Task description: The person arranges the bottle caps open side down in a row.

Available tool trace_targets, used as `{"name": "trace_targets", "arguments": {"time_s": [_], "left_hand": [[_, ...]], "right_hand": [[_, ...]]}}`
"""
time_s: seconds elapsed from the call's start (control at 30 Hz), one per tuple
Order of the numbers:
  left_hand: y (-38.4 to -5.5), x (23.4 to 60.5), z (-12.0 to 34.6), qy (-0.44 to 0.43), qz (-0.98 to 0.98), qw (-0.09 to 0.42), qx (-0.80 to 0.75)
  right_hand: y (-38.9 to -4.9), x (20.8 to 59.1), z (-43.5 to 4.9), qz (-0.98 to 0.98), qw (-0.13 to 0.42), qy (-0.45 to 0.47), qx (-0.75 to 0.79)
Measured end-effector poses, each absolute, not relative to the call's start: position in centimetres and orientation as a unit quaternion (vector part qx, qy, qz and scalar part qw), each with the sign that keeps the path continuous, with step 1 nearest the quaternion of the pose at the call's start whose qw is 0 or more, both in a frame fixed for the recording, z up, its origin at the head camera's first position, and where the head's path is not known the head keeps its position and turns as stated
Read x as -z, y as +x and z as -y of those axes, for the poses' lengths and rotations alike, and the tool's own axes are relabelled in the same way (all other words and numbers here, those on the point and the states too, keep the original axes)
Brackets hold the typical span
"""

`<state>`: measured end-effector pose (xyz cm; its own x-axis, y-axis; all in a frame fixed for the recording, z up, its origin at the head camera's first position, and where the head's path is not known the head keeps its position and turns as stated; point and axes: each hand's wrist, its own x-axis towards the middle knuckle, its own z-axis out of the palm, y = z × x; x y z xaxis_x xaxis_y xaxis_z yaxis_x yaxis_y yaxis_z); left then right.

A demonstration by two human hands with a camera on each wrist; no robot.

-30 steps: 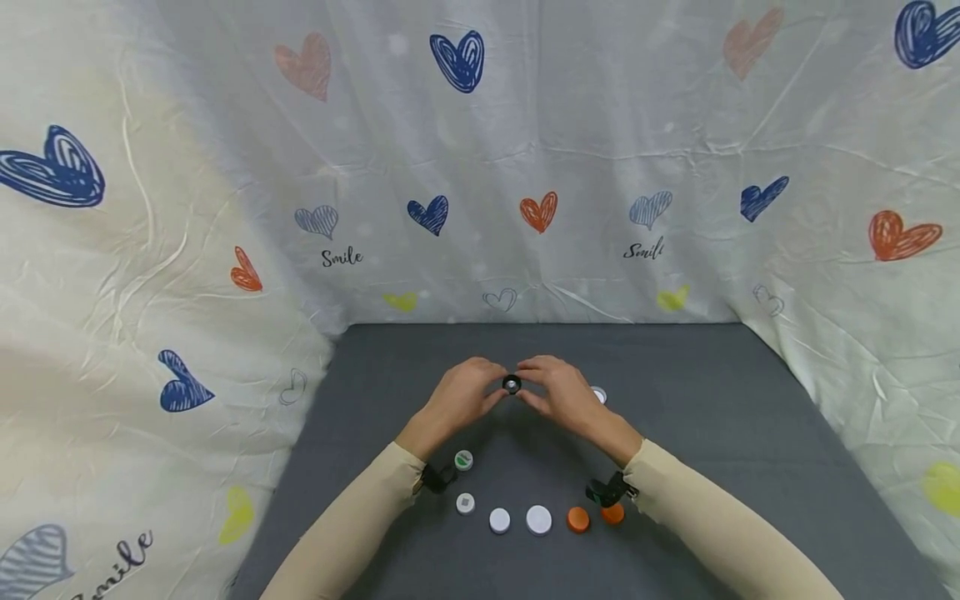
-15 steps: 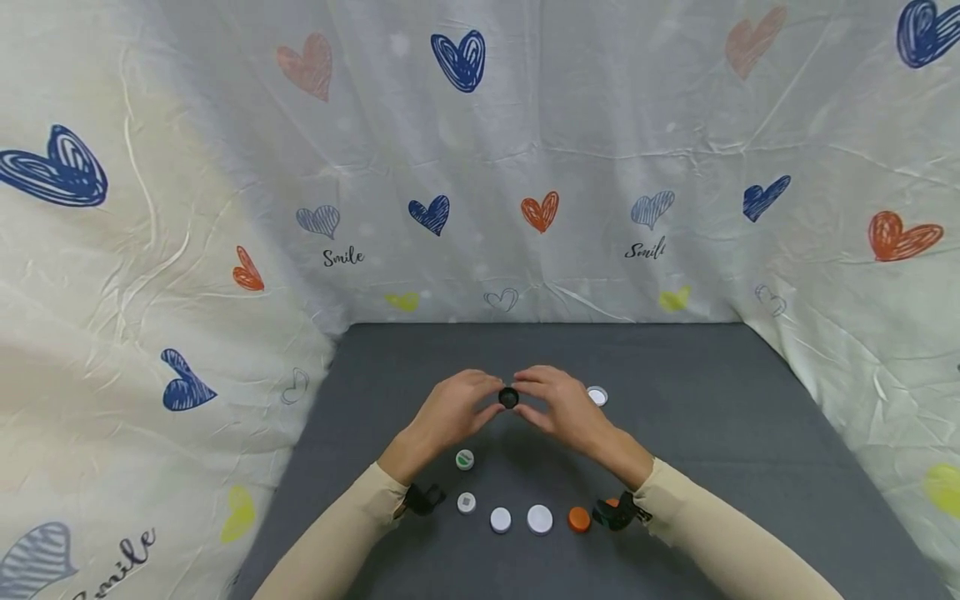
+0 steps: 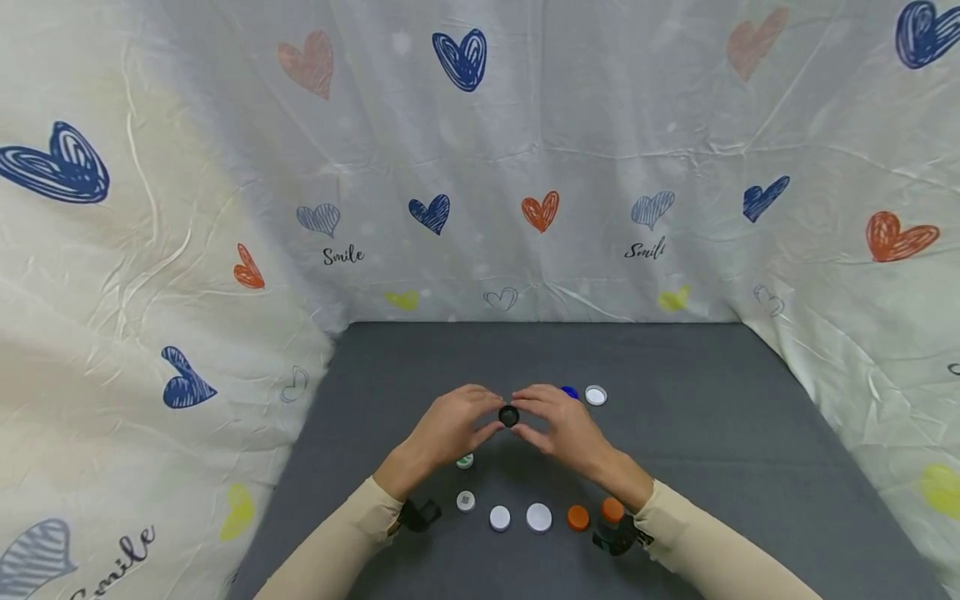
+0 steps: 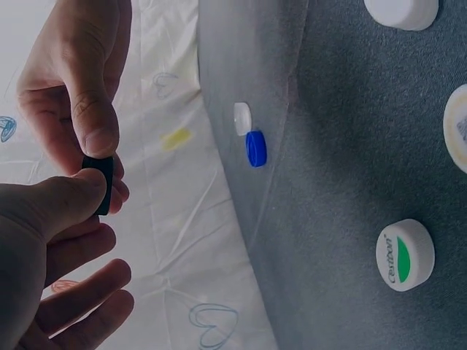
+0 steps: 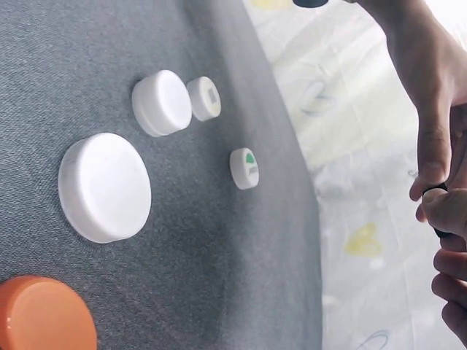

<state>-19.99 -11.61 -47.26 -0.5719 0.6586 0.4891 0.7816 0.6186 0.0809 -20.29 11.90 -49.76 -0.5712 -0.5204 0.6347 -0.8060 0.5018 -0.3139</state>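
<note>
Between both hands is a small black bottle cap (image 3: pixel 508 416), raised above the table in the middle of the head view. The left hand (image 3: pixel 448 427) pinches its left side between thumb and fingers, while the right hand (image 3: pixel 564 427) pinches the opposite side. In the left wrist view the cap (image 4: pixel 106 181) appears edge-on, partly covered by the two thumbs. Behind the right hand lie a blue cap (image 3: pixel 570 392), partly hidden, and an upturned white cap (image 3: pixel 596 395). A white cap with a green mark (image 3: pixel 465 461) is partly covered by the left hand.
A row on the dark grey table (image 3: pixel 690 400) holds a white cap with a grey square (image 3: pixel 466 502), a small white cap (image 3: pixel 500 518), a larger white cap (image 3: pixel 538 518), and two orange caps (image 3: pixel 577 517). A heart-printed curtain (image 3: pixel 480 150) surrounds the table's back and sides.
Both hands have drawn nearer to the wearer with the black cap. Its light centre, seen at first, now looks dark. The blue cap has come into sight behind the right hand.
</note>
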Motion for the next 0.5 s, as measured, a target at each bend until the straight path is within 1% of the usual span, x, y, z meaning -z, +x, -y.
{"name": "trace_targets", "arguments": {"time_s": [0.2,0.37,0.5], "left_hand": [[-19.83,47.78,11.57,-0.417,0.869,0.221,0.148],[-19.67,47.88,11.56,-0.422,0.858,0.250,0.152],[-19.71,47.92,11.50,-0.436,0.843,0.279,0.146]], "right_hand": [[-20.09,49.93,-12.31,0.839,0.228,0.394,-0.299],[-20.03,49.75,-12.74,0.842,0.223,0.380,-0.312],[-19.94,49.45,-12.91,0.850,0.200,0.365,-0.323]]}}
